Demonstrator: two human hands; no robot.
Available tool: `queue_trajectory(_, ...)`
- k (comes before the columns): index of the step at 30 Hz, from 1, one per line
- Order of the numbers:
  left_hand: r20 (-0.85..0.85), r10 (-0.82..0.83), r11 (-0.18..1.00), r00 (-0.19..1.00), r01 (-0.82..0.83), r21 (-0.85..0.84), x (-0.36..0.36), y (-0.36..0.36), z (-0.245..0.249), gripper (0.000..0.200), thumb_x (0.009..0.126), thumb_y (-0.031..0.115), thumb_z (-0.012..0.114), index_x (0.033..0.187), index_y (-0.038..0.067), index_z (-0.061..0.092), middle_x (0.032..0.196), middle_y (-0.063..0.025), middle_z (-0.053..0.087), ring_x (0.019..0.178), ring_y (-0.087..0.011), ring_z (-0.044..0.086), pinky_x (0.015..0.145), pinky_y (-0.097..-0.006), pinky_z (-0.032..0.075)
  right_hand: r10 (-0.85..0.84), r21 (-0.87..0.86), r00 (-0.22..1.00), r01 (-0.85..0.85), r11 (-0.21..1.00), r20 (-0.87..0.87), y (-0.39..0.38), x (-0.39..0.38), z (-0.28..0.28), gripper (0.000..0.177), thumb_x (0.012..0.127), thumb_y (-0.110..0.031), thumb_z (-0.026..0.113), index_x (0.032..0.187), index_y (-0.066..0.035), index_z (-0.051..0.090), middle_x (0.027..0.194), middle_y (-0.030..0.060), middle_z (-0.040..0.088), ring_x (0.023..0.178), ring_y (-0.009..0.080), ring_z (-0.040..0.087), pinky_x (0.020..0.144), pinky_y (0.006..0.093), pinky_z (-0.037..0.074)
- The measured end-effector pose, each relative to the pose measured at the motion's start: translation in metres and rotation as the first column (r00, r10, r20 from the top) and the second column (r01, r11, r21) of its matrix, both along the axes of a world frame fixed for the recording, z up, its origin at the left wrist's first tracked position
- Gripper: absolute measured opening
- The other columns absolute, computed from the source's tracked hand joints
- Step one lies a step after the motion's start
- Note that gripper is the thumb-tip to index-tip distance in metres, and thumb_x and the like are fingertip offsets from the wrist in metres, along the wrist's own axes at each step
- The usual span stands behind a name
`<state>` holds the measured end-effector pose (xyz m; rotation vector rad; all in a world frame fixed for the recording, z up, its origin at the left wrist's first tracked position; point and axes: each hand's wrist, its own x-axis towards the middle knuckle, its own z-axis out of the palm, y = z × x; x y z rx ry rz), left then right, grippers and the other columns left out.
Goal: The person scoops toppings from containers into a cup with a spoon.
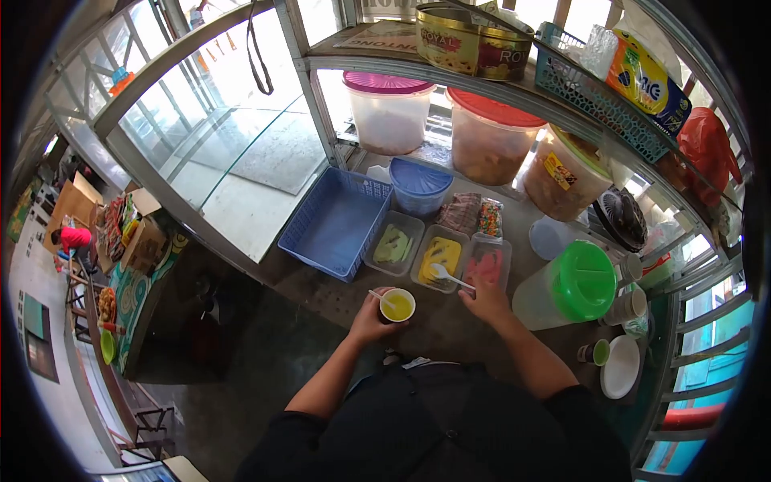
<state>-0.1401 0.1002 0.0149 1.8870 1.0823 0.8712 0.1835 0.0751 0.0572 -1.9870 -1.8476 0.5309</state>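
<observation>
My left hand [367, 326] is wrapped round a small paper cup [412, 314] with a yellow filling [397, 304]. A thin white handle [381, 298] leans out of the cup over its left rim. My right hand [487, 303] is closed on the end of a white plastic spoon [456, 279]. The spoon's bowl lies over a clear tub of yellow food [451, 251], perhaps touching it. On the left stands a tub of pale green food [393, 243], and on the right a tub of pink food [487, 259], partly behind my right hand.
A blue basket [329, 221] stands left of the tubs, a blue-lidded container [420, 186] behind them. To the right are a green-lidded jug [554, 289], stacked cups [625, 306] and a white plate [621, 367]. A shelf [385, 61] overhangs large lidded tubs [494, 140].
</observation>
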Motion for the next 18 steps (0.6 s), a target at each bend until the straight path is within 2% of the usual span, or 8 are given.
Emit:
queue_trajectory(2, -0.194, -0.032, 0.997, 0.98, 0.045, 0.067, -0.001, 0.003, 0.022, 0.084, 0.069, 0.033, 0.091, 0.14, 0.01, 0.053, 0.132, -0.0101, 0.062, 0.123, -0.0305, 0.061, 0.103, -0.042, 0.049, -0.073, -0.005, 0.987, 0.073, 0.997, -0.145, 0.008, -0.002, -0.022, 0.042, 0.086, -0.033, 0.075, 0.119, -0.009, 0.065, 0.094, 0.0166, 0.074, 0.09, 0.0331, 0.073, 0.081, 0.0459, 0.056)
queue_trajectory(5, -0.272, -0.132, 0.988, 0.953, 0.103, -0.119, -0.009, 0.013, 0.002, 0.082, 0.071, 0.034, 0.089, 0.142, 0.016, 0.053, 0.135, -0.0105, 0.061, 0.124, -0.034, 0.059, 0.1, -0.0435, 0.051, -0.161, -0.009, 0.951, 0.165, 0.986, -0.264, 0.019, -0.003, -0.045, 0.032, 0.087, -0.027, 0.075, 0.11, -0.006, 0.07, 0.086, 0.0148, 0.074, 0.078, 0.0282, 0.074, 0.073, 0.0409, 0.057)
queue_trajectory(8, -0.363, -0.197, 0.974, 0.911, 0.14, -0.177, -0.007, 0.025, 0.014, 0.082, 0.07, 0.037, 0.091, 0.139, 0.013, 0.055, 0.133, -0.012, 0.063, 0.125, -0.031, 0.06, 0.099, -0.0422, 0.051, -0.233, -0.191, 0.884, 0.167, 0.967, -0.406, 0.021, -0.007, -0.025, 0.021, 0.092, -0.015, 0.071, 0.106, 0.001, 0.071, 0.075, 0.0099, 0.071, 0.057, 0.0134, 0.068, 0.054, 0.0302, 0.053)
queue_trajectory(11, -0.36, -0.237, 0.97, 0.902, 0.199, -0.138, -0.008, 0.038, 0.003, 0.082, 0.073, 0.034, 0.088, 0.144, 0.021, 0.049, 0.138, -0.0082, 0.061, 0.124, -0.0336, 0.059, 0.097, -0.0456, 0.052, -0.332, -0.263, 0.832, 0.233, 0.936, -0.445, 0.018, -0.011, -0.022, 0.017, 0.093, -0.011, 0.07, 0.103, 0.003, 0.072, 0.076, 0.0093, 0.072, 0.059, 0.013, 0.068, 0.055, 0.0284, 0.054)
queue_trajectory(14, -0.311, -0.191, 0.982, 0.931, 0.182, -0.058, -0.008, 0.042, 0.014, 0.083, 0.073, 0.035, 0.088, 0.145, 0.021, 0.048, 0.137, -0.0075, 0.061, 0.124, -0.0328, 0.06, 0.096, -0.0454, 0.053, -0.394, -0.215, 0.759, 0.33, 0.919, -0.519, 0.015, -0.012, -0.033, 0.015, 0.091, -0.011, 0.072, 0.098, 0.002, 0.073, 0.076, 0.0097, 0.073, 0.059, 0.0135, 0.07, 0.054, 0.0292, 0.054)
queue_trajectory(18, -0.33, -0.206, 0.978, 0.921, 0.183, -0.099, -0.01, 0.045, 0.01, 0.082, 0.073, 0.035, 0.088, 0.144, 0.021, 0.049, 0.135, -0.0073, 0.062, 0.121, -0.033, 0.061, 0.095, -0.0444, 0.053, -0.396, -0.129, 0.748, 0.391, 0.911, -0.532, 0.009, -0.011, -0.033, 0.016, 0.092, -0.011, 0.072, 0.098, 0.003, 0.072, 0.077, 0.0102, 0.074, 0.06, 0.0138, 0.07, 0.054, 0.029, 0.055)
